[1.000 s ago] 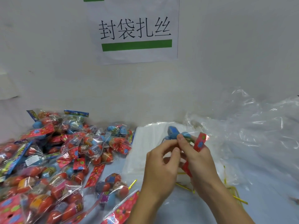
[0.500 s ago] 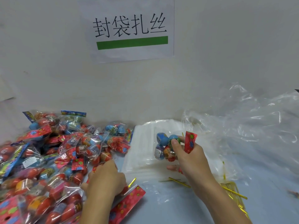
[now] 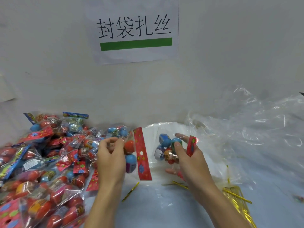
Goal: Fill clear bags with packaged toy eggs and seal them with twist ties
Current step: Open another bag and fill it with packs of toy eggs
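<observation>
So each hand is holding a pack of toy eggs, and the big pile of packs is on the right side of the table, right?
Not quite. The head view shows the pile of packs on the left side of the table, not the right. The rest holds: the left hand and right hand each hold a pack of toy eggs.

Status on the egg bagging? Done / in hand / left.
Done: no filled, tied bag in view. In hand: the left hand holds an egg pack, the right hand another pack. Left: the big pile of packs, the clear bags unfilled, and gold twist ties lying unused.
</observation>
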